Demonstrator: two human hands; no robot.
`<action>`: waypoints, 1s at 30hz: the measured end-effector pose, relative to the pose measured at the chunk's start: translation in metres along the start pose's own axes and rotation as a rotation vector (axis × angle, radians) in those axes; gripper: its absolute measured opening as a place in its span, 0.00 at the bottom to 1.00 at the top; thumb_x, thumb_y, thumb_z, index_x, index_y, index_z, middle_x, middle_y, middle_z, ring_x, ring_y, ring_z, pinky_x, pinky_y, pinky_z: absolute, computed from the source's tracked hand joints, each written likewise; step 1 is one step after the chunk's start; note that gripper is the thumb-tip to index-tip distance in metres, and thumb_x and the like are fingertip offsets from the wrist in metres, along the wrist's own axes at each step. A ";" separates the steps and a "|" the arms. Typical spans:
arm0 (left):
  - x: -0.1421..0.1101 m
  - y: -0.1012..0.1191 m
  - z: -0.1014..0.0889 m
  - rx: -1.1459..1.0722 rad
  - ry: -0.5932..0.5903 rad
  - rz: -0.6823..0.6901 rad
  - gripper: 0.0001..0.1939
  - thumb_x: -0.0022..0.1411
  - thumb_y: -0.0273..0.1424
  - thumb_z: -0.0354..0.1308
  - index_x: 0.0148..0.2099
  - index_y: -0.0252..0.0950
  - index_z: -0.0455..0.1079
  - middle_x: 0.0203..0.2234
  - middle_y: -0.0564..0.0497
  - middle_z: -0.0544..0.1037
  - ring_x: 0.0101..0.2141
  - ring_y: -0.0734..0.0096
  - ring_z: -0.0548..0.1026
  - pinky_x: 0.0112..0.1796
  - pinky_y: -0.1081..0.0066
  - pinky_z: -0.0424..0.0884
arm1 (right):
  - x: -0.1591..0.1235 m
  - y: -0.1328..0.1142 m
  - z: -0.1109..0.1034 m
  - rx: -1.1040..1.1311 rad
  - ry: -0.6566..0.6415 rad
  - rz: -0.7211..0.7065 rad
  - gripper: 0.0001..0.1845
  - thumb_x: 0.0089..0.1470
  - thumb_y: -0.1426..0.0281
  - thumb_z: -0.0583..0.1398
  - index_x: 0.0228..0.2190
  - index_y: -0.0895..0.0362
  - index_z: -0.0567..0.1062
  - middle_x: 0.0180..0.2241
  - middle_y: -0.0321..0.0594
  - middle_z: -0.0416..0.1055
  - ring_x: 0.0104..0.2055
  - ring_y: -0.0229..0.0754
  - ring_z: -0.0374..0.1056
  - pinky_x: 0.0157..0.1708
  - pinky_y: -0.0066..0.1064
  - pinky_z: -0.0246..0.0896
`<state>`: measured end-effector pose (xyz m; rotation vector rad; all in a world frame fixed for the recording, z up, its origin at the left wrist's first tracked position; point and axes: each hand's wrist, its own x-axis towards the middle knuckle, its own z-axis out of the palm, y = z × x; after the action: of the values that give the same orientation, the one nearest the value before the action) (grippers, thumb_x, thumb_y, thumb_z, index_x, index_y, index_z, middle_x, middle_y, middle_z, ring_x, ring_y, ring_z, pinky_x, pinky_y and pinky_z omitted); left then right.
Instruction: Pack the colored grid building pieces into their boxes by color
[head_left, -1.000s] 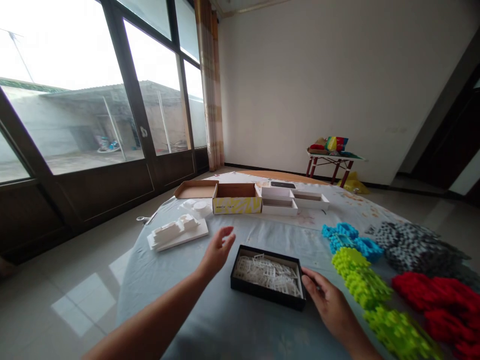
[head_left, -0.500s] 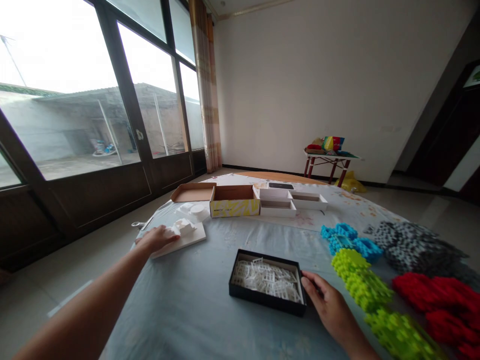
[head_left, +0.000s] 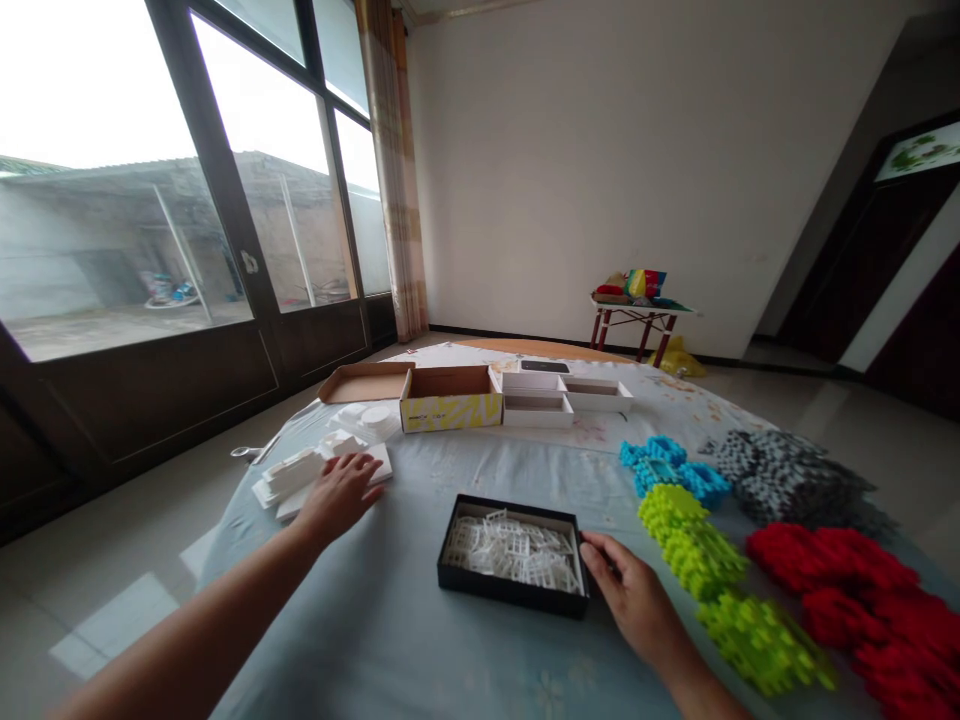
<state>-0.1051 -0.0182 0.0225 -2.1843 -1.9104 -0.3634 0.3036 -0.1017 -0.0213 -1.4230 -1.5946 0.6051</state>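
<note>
A shallow black box [head_left: 510, 594] lies on the cloth, filled with small white lattice-like plastic pieces [head_left: 514, 548]. At its right end, my right hand [head_left: 630, 592] grips the box's edge between thumb and fingers. My left hand [head_left: 343, 494] has its fingers apart and holds nothing. It is over the near edge of a group of white blocks and flat slabs [head_left: 292, 472] at the left; whether it touches them I cannot tell. Behind these sit more white pieces, one of them a round disc [head_left: 375, 420].
An open cardboard box [head_left: 451, 412] with yellow markings stands at the back, beside white trays [head_left: 538, 408] and a dark phone-like slab [head_left: 545, 367]. To the right lie heaps of blue [head_left: 671, 468], lime-green [head_left: 697, 545], grey [head_left: 795, 475] and red [head_left: 847, 580] knobbly pieces.
My left hand has come off the white blocks toward me and to the right, its fingers spreading. My right hand keeps its grip on the black box. The view has turned slightly right.
</note>
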 end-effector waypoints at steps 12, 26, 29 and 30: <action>-0.003 0.019 -0.002 -0.095 -0.074 0.058 0.13 0.59 0.29 0.46 0.32 0.41 0.72 0.31 0.47 0.77 0.36 0.58 0.72 0.38 0.63 0.64 | 0.000 -0.001 0.000 0.026 -0.009 0.008 0.21 0.52 0.56 0.53 0.38 0.57 0.75 0.39 0.45 0.74 0.44 0.48 0.69 0.46 0.35 0.64; -0.028 0.143 -0.069 -0.456 -0.169 0.672 0.18 0.64 0.35 0.43 0.53 0.44 0.65 0.50 0.50 0.72 0.51 0.66 0.66 0.54 0.64 0.54 | -0.001 -0.007 -0.003 -0.003 -0.016 -0.017 0.21 0.53 0.56 0.52 0.38 0.56 0.74 0.39 0.45 0.74 0.43 0.47 0.69 0.44 0.34 0.64; -0.033 0.153 -0.075 -0.496 -0.294 0.789 0.16 0.64 0.34 0.43 0.49 0.44 0.68 0.46 0.50 0.74 0.48 0.65 0.69 0.55 0.61 0.51 | -0.001 -0.008 -0.004 0.018 -0.008 -0.020 0.21 0.53 0.56 0.52 0.38 0.57 0.75 0.39 0.45 0.74 0.43 0.47 0.69 0.45 0.34 0.64; -0.033 0.151 -0.076 -0.497 -0.298 0.770 0.16 0.64 0.35 0.43 0.47 0.44 0.70 0.45 0.50 0.75 0.47 0.65 0.70 0.55 0.61 0.50 | -0.002 -0.008 -0.004 0.025 -0.004 -0.018 0.21 0.52 0.56 0.53 0.38 0.57 0.75 0.39 0.46 0.74 0.43 0.47 0.69 0.45 0.35 0.64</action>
<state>0.0374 -0.0941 0.0837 -3.2293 -0.9822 -0.4048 0.3024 -0.1057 -0.0133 -1.3885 -1.5966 0.6159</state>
